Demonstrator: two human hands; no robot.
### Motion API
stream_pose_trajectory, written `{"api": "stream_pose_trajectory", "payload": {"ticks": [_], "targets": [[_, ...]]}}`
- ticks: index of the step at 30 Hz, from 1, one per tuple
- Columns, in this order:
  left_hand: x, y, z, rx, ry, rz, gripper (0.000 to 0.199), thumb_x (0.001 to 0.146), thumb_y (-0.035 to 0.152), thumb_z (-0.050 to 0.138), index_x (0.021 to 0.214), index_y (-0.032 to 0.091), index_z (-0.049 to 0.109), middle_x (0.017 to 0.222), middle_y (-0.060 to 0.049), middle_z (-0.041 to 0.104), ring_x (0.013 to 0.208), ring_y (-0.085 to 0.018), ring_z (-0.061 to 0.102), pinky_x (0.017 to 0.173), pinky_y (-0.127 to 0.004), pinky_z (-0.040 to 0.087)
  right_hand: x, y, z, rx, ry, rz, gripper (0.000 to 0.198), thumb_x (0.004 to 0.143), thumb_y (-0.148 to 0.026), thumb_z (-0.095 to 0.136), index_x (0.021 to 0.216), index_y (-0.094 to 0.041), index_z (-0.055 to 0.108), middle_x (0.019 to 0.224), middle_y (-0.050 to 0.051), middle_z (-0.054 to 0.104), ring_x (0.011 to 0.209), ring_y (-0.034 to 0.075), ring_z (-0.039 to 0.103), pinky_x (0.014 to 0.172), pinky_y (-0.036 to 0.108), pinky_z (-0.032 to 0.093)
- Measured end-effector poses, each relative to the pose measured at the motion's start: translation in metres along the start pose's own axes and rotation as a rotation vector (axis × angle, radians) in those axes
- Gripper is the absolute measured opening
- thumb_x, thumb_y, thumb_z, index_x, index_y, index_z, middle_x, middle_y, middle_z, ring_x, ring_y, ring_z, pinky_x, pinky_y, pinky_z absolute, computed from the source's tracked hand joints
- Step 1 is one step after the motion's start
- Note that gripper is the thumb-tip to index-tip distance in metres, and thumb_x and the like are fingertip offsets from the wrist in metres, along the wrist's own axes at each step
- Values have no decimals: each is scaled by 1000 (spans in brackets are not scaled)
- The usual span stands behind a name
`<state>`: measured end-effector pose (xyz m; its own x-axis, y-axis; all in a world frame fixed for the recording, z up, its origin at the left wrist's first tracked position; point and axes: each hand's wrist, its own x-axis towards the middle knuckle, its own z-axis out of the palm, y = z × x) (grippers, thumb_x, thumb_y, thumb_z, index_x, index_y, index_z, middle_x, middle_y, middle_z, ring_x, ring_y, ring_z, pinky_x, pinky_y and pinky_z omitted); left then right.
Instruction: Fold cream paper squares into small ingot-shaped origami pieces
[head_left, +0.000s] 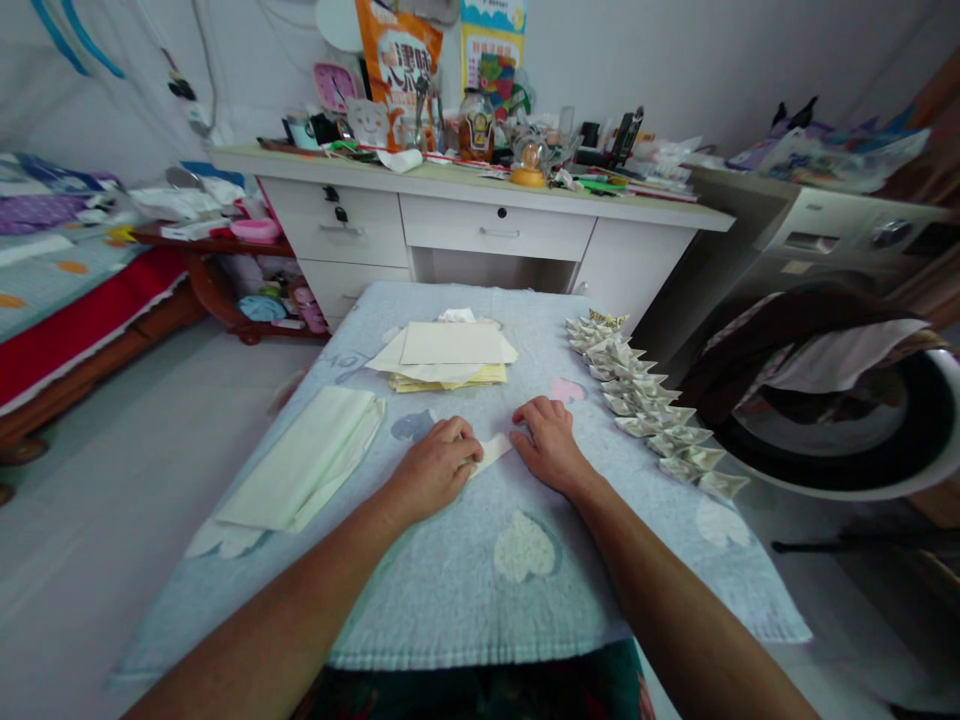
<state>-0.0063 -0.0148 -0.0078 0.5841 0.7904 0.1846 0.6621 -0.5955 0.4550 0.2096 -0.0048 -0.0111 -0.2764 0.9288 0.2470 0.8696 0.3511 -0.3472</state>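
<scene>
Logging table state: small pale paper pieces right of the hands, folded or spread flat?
Folded: the small pale paper pieces show raised points and angled sides above the light-blue patterned cloth.

Two hands, one paper strip, one pile of sheets and one folded pale bundle are counted. Over ten folded paper pieces are seen, their exact number unclear. One clock and one washing machine are shown.

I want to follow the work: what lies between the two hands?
In the head view, a narrow pale paper strip lies between the left hand, which touches it, and the right hand.
</scene>
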Motion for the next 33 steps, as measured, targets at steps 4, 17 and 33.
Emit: {"api": "stream_pose_trajectory", "payload": {"ticks": [4, 17, 33], "targets": [[0, 3, -3, 10, -21, -8, 9, 79, 13, 53, 79, 19, 60, 94, -5, 52, 94, -20, 50, 85, -33, 43, -4, -8, -1, 134, -45, -149, 23, 79, -26, 62, 102, -22, 59, 107, 6, 52, 101, 24, 43, 87, 37, 32], [-2, 0, -8, 57, 4, -15, 19, 74, 29, 65, 89, 20, 57, 98, -4, 55, 98, -24, 49, 90, -38, 39, -3, -7, 6, 215, -84, -159, 17, 81, -20, 60, 98, -20, 61, 96, 5, 57, 94, 22, 45, 85, 36, 33], [4, -8, -8, -437, 183, -184, 31, 74, 23, 63, 103, 19, 53, 102, -6, 56, 95, -21, 56, 73, -29, 46, -2, -9, 7, 865, 73, 19, 19, 84, -33, 60, 84, -20, 47, 69, -4, 44, 61, 10, 42, 56, 22, 35]]}}
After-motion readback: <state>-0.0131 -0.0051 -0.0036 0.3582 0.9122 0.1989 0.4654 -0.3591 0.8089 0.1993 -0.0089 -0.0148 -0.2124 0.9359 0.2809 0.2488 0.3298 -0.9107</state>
